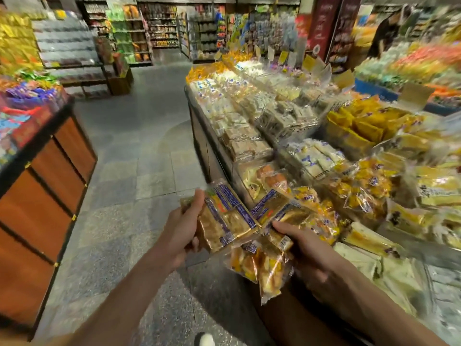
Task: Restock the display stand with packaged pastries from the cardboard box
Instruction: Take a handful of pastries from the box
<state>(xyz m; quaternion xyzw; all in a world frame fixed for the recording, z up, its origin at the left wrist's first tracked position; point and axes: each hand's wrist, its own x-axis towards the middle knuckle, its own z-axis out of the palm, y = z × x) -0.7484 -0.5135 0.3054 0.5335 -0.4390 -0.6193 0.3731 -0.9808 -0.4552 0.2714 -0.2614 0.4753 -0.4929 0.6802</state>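
My left hand (183,229) grips the left end of a stack of clear-wrapped pastry packs (225,217) with blue and gold labels, thumb on top. My right hand (303,248) holds the right side of the same bundle from below, with more yellow pastry packs (257,267) hanging under it. The bundle hovers at the near left corner of the display stand (199,128), which is heaped with rows of packaged pastries (262,121). The cardboard box is out of view.
A wood-panelled display (50,176) with bright sweets stands across the aisle on the left. The grey tiled floor (129,171) runs between them. Shelving lines the back of the shop. A person (389,31) stands far right. A white shoe (204,339) shows below.
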